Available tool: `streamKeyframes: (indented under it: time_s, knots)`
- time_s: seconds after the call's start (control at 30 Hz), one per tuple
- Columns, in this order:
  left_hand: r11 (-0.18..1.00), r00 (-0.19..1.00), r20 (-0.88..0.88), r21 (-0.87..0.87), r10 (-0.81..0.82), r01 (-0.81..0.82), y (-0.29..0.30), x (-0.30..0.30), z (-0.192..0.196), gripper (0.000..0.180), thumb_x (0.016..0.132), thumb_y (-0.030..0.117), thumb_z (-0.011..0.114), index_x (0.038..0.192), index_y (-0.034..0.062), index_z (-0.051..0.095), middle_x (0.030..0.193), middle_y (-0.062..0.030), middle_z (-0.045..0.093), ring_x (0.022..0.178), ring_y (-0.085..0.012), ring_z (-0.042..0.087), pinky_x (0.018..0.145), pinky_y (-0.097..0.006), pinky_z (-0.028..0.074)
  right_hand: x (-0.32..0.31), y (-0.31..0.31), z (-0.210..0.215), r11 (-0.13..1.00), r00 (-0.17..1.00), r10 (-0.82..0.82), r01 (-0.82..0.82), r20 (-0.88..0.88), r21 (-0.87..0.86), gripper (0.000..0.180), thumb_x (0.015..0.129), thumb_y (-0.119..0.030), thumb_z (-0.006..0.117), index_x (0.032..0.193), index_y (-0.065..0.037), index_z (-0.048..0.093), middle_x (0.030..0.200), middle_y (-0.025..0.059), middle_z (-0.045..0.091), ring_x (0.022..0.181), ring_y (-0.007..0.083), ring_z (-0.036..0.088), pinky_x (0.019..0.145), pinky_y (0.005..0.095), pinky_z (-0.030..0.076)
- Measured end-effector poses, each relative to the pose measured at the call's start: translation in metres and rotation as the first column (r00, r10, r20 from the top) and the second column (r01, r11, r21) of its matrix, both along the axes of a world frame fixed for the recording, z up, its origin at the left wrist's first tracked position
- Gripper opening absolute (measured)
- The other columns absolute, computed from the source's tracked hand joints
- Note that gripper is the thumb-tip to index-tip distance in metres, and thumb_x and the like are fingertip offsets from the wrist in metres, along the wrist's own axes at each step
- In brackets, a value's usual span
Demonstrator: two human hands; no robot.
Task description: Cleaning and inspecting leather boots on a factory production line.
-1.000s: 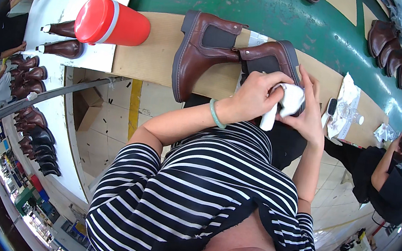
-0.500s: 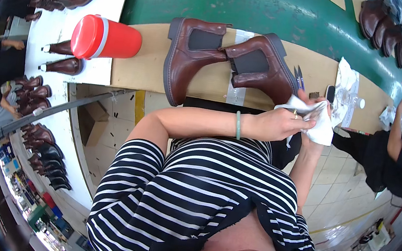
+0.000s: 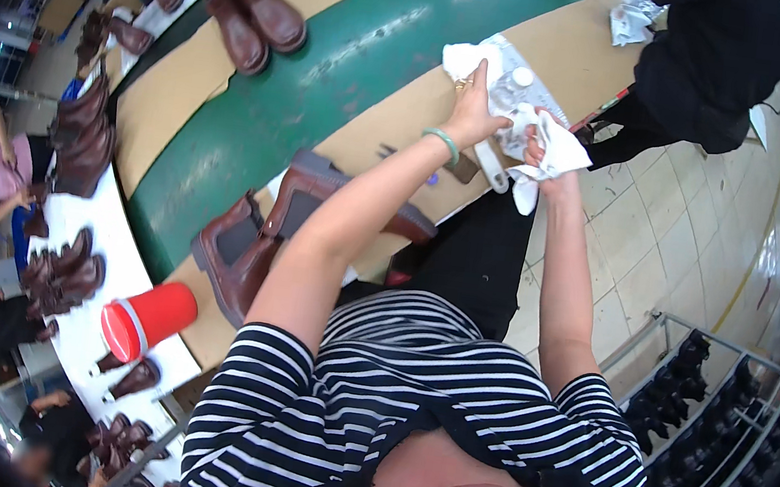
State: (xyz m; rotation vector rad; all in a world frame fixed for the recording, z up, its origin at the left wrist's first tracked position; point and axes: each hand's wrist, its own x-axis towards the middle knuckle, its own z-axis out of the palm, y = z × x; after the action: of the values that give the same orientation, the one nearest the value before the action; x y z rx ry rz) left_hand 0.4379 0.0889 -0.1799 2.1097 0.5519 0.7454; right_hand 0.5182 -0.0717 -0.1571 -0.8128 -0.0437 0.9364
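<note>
My left hand (image 3: 472, 115), with a green bangle on its wrist, reaches over the worktable. Its fingers and thumb are spread beside a clear bottle with a white cap (image 3: 522, 77); whether they touch it I cannot tell. A crumpled white cloth (image 3: 562, 150) is gripped in my right hand (image 3: 535, 150), just to the right of the bottle. Under my left wrist lie a small brown block (image 3: 463, 168) and a pale-handled tool (image 3: 491, 166). Two brown ankle boots with dark elastic sides, the nearer boot (image 3: 238, 249) and the farther boot (image 3: 303, 196), lie partly behind my left forearm.
A red jug (image 3: 150, 319) stands at the table's near left. White paper (image 3: 471, 59) lies beyond my left hand. Across the green surface (image 3: 354, 64) sits another pair of brown boots (image 3: 254, 20). A co-worker in black (image 3: 718, 70) stands at right; a shoe rack (image 3: 709, 419) is behind.
My left hand has come off the white cloth and moved out to the bottle. The cloth stays in my right hand. The view has turned toward the right, so the boots appear lower left.
</note>
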Motion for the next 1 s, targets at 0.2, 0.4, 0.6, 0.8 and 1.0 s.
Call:
streamKeyframes:
  time_s: [0.2, 0.4, 0.6, 0.8, 1.0]
  knots:
    - [0.995, 0.996, 0.043, -0.059, -0.081, 0.084, -0.003, 0.042, -0.018, 0.064, 0.061, 0.003, 0.078, 0.121, 0.0019, 0.055, 0.12, -0.018, 0.058, 0.108, -0.0374, 0.056, 0.095, -0.041, 0.043, 0.013, 0.037, 0.003, 0.986, 0.985, -0.168, 0.166, -0.035, -0.032, 0.029, 0.092, -0.013, 0.053, 0.12, -0.007, 0.056, 0.078, 0.0127, 0.065, 0.042, 0.0117, 0.047, 0.036, 0.0236, 0.036]
    - [0.908, 0.985, -0.013, 0.387, -0.169, 0.161, 0.029, 0.031, 0.04, 0.065, 0.058, -0.007, 0.066, 0.121, 0.0053, 0.055, 0.122, -0.0133, 0.053, 0.119, -0.0341, 0.045, 0.103, -0.04, 0.036, -0.003, 0.046, 0.004, 0.957, 0.958, -0.286, 0.285, 0.027, 0.047, 0.028, 0.093, -0.012, 0.052, 0.119, -0.002, 0.054, 0.088, 0.0169, 0.066, 0.044, 0.0104, 0.049, 0.037, 0.0221, 0.038]
    - [0.639, 0.973, -0.132, 0.736, -0.188, 0.223, 0.049, 0.031, 0.069, 0.059, 0.066, -0.005, 0.06, 0.122, 0.0106, 0.054, 0.125, -0.0114, 0.05, 0.123, -0.0332, 0.041, 0.106, -0.054, 0.029, -0.014, 0.051, -0.013, 0.946, 0.954, -0.285, 0.296, -0.091, 0.134, 0.024, 0.093, -0.011, 0.051, 0.115, -0.001, 0.055, 0.091, 0.0178, 0.065, 0.045, 0.0109, 0.049, 0.038, 0.0232, 0.04]
    - [0.492, 0.968, -0.169, 0.837, -0.188, 0.242, 0.048, 0.037, 0.067, 0.045, 0.077, 0.002, 0.055, 0.121, 0.0115, 0.052, 0.125, -0.0126, 0.05, 0.123, -0.0337, 0.042, 0.105, -0.06, 0.026, -0.015, 0.047, -0.016, 0.946, 0.946, -0.283, 0.303, -0.159, 0.117, 0.027, 0.093, -0.015, 0.052, 0.117, -0.004, 0.057, 0.086, 0.013, 0.065, 0.047, 0.0146, 0.052, 0.038, 0.0245, 0.041]
    - [0.957, 0.962, -0.07, 0.108, -0.264, 0.271, 0.038, 0.032, 0.013, 0.068, 0.061, 0.0, 0.069, 0.127, 0.0041, 0.05, 0.129, -0.0179, 0.05, 0.124, -0.0364, 0.044, 0.106, -0.041, 0.035, -0.002, 0.052, -0.014, 0.945, 0.943, -0.328, 0.326, -0.063, -0.039, 0.018, 0.089, -0.016, 0.06, 0.104, -0.006, 0.061, 0.088, 0.006, 0.063, 0.073, 0.0158, 0.063, 0.058, 0.0281, 0.053]
